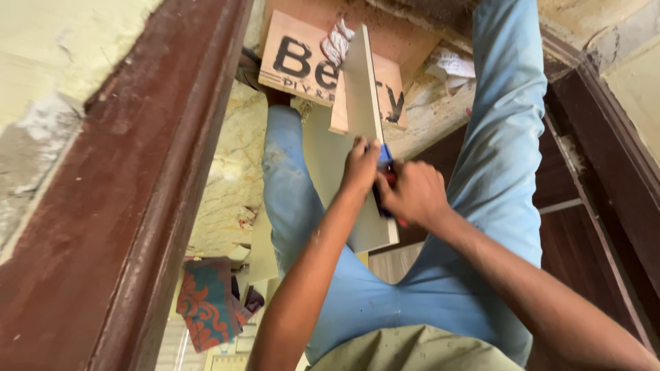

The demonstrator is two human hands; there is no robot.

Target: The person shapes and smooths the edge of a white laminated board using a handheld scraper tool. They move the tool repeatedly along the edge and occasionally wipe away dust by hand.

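We cannot make out the blue and red tool (pixel 385 172): the right hand (pixel 412 194) wraps most of it, and the left hand (pixel 359 165) covers its near end. The pale board (pixel 364 103) hides the middle of the printed plywood sheet (pixel 302 65) behind it. A white patterned scrap (pixel 337 41) is too small to identify, perhaps cloth. The patterned fabric (pixel 206 302) is partly behind our leg, and both forearms run off the bottom edge.
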